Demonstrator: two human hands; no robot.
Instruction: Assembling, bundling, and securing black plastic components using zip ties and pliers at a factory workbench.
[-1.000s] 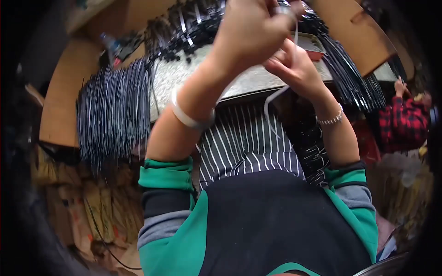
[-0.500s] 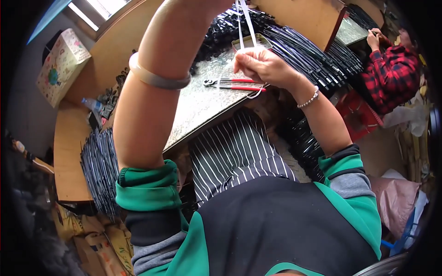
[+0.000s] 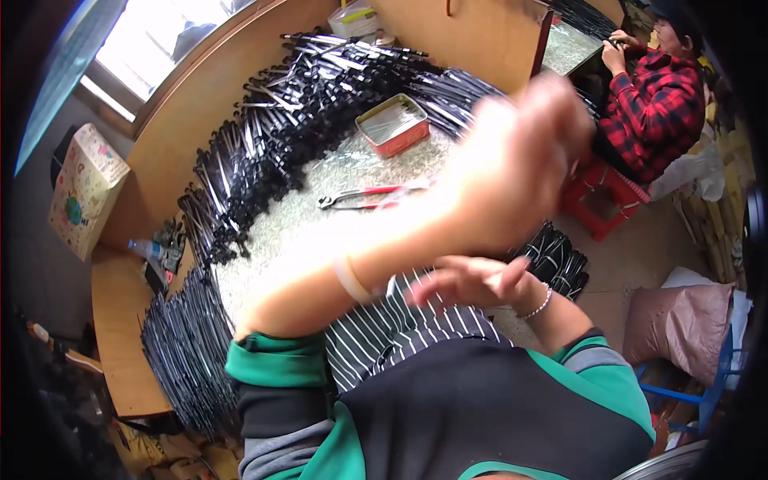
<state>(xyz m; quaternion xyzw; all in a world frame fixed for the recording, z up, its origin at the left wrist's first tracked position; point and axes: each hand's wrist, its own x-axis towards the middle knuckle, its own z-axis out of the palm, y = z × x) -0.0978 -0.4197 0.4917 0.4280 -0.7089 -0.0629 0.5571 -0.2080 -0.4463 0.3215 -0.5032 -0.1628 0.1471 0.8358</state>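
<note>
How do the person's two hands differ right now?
The left hand is raised high and blurred; the right hand sits low over the striped apron, fairly sharp. The left wrist wears a plain pale band, the right a beaded bracelet. Neither visibly holds anything.

A red tin [image 3: 392,124] is sitting on the speckled worktop [image 3: 336,180], and everything else is lying around it. Red-handled pliers [image 3: 364,196] are resting just in front of the tin. Black rods [image 3: 264,152] are piling up behind and left of it. A patterned box [image 3: 84,188] is standing far to its left. A person in a red plaid shirt [image 3: 656,112] is sitting well to its right.
</note>
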